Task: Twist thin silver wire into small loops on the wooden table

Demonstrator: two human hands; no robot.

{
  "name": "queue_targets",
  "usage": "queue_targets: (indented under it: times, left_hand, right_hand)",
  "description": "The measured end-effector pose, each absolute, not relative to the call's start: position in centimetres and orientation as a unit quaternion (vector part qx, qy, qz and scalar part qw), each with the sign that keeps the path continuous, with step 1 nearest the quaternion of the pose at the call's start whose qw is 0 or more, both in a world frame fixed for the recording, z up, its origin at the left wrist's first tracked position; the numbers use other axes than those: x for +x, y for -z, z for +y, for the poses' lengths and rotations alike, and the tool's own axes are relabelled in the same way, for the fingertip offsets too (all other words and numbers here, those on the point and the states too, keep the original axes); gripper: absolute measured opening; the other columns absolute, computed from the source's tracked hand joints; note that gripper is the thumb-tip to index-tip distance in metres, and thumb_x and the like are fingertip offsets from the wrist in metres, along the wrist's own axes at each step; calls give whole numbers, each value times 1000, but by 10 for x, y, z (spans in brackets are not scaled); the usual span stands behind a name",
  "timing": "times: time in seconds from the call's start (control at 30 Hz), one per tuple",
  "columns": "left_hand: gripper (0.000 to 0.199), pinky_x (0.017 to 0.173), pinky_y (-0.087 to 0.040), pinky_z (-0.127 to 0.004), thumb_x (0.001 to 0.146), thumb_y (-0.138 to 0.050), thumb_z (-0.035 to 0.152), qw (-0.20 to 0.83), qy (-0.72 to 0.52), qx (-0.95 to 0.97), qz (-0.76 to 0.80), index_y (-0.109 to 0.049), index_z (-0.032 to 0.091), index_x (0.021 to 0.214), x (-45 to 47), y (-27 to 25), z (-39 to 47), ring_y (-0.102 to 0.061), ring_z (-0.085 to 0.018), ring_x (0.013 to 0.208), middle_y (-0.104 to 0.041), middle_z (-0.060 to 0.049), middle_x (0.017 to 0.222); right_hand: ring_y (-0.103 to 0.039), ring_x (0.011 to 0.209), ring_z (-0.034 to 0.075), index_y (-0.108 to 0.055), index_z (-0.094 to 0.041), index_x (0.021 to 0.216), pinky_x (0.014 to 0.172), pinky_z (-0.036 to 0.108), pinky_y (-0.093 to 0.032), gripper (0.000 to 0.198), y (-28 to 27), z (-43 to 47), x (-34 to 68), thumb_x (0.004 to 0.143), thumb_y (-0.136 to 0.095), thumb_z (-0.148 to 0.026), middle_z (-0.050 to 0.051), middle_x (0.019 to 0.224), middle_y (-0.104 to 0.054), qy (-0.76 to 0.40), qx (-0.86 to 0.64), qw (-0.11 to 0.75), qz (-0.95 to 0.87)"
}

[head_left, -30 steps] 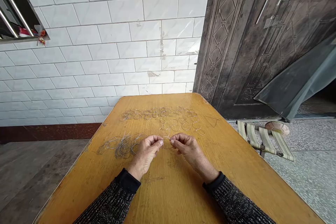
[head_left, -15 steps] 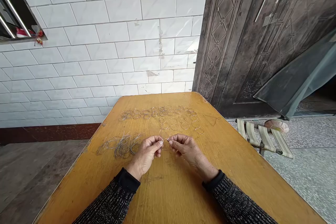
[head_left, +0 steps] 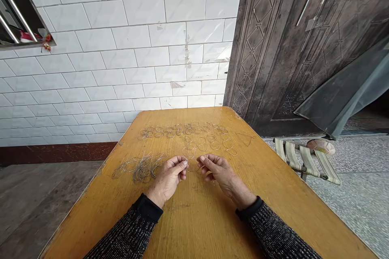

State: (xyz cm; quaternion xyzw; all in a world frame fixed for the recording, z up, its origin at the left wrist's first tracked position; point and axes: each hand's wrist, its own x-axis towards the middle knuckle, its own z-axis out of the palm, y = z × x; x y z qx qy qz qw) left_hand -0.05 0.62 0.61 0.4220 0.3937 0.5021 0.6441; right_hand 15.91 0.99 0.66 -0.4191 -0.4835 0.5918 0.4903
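Your left hand [head_left: 168,177] and right hand [head_left: 219,173] pinch thin silvery wire [head_left: 191,158] over the yellow-brown wooden desk [head_left: 197,226]; uneven pull could kink the wire.

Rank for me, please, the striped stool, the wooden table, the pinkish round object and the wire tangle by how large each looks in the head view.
1. Wooden table
2. Striped stool
3. Wire tangle, judged by its spread
4. Pinkish round object
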Motion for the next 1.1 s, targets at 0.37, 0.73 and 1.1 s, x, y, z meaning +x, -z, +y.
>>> queue_targets:
  times: [0.37, 0.73, 1.1]
  left_hand:
    - [24, 50, -34, -18, 59, -72, 26, 623, -531, 408, 403, -57, 15, 74, 0, -4, 9, -44, -5, 54, -49, 3, 65]
    - [26, 48, -33, -18, 61, -70, 31, 604, -514, 441, 420, -56, 15, 76, -1, -7, 8, -45, -6, 55, -48, 3, 68]
    - [23, 43, -26, -17, 69, -61, 37, 573, -511, 478, 427, -54, 15, 71, -2, -8, 8, -39, -4, 47, -53, 2, 66]
  right_hand:
    - [-39, 43, 6, -52, -16, 62, 40, 18, -31, 30, -5, 10, 158, 66, -61, -44, -4, 51, -48, -551, -418, 469, -550]
    - [-41, 43, 8, -47, -17, 58, 42, 20, -33, 21, 0, 12, 154, 71, -53, -33, -4, 49, -45, -466, -453, 467, -599]
    - [-38, 42, 8, -50, -17, 60, 41, 20, -31, 19, 4, 13, 155, 71, -53, -32, -3, 48, -46, -463, -443, 456, -617]
